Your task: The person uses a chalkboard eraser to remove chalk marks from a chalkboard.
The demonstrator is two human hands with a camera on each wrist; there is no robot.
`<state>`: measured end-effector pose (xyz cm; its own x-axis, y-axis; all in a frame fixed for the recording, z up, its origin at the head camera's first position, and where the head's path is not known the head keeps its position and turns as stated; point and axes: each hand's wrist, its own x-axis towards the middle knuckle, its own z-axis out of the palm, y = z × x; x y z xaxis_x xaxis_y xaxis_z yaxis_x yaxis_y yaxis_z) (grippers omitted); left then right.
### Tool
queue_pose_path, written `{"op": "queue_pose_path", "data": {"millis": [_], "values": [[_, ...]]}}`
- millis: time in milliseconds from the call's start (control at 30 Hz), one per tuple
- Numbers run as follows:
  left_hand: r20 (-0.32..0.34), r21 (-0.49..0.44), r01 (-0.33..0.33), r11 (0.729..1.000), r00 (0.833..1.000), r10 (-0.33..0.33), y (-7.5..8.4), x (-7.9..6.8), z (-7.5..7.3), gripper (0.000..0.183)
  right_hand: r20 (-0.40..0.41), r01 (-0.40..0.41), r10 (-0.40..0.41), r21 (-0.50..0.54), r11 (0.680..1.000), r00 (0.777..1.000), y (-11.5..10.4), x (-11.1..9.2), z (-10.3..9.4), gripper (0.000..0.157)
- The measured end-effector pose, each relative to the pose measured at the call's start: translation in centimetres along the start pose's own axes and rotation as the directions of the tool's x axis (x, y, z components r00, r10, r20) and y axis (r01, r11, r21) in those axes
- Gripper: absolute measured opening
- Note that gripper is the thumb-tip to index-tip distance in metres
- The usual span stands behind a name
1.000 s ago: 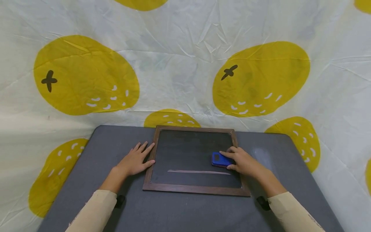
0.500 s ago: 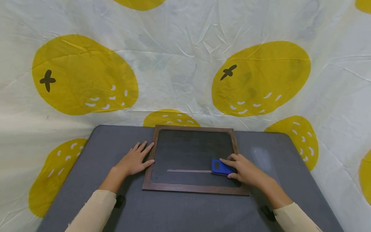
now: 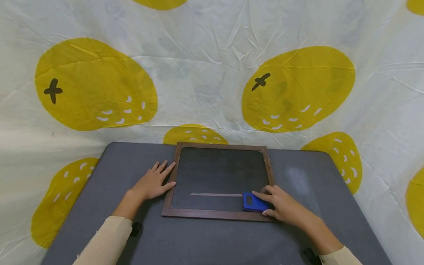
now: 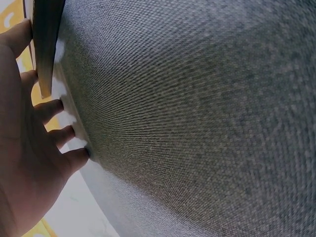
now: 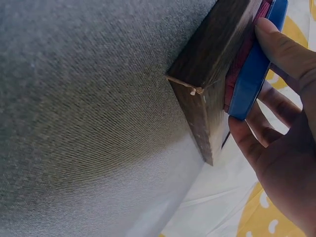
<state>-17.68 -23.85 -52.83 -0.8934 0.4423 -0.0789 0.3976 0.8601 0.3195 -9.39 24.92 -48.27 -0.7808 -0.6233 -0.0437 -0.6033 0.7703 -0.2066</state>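
A blackboard (image 3: 218, 171) in a brown wooden frame (image 3: 212, 214) lies flat on the grey table. My right hand (image 3: 281, 204) grips a blue board eraser (image 3: 253, 202) between thumb and fingers, at the board's lower right corner. In the right wrist view the eraser's dark red felt (image 5: 240, 64) faces the board, over the frame's edge. A pale chalk line (image 3: 215, 194) runs from the left and ends at the eraser. With fingers spread, my left hand (image 3: 153, 184) rests at the left side of the frame, its thumb and index fingertip touching the wood.
The grey cloth-covered table (image 3: 198, 239) extends around the board on all sides. Behind it hangs a white curtain (image 3: 198, 81) printed with yellow fruit shapes. Dark wrist straps (image 3: 136, 229) show below the sleeves.
My right hand has slid the eraser down the board toward its near edge, and the right part of the chalk line is no longer visible. The left hand has stayed put.
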Motion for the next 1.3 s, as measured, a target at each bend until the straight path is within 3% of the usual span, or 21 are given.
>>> {"op": "queue_pose_path", "data": {"millis": [667,1300], "values": [[0.001,0.031,-0.011,0.999,1.000,0.011,-0.5,0.2,0.4,0.076,-0.010,0.011,-0.011,-0.013,1.000,1.000,-0.3,0.8,0.6,0.069],[0.030,0.046,-0.007,0.999,1.000,0.005,-0.1,0.3,-0.3,0.070,0.041,0.104,-0.101,-0.052,0.993,0.994,-3.1,5.9,-0.2,0.068]]}}
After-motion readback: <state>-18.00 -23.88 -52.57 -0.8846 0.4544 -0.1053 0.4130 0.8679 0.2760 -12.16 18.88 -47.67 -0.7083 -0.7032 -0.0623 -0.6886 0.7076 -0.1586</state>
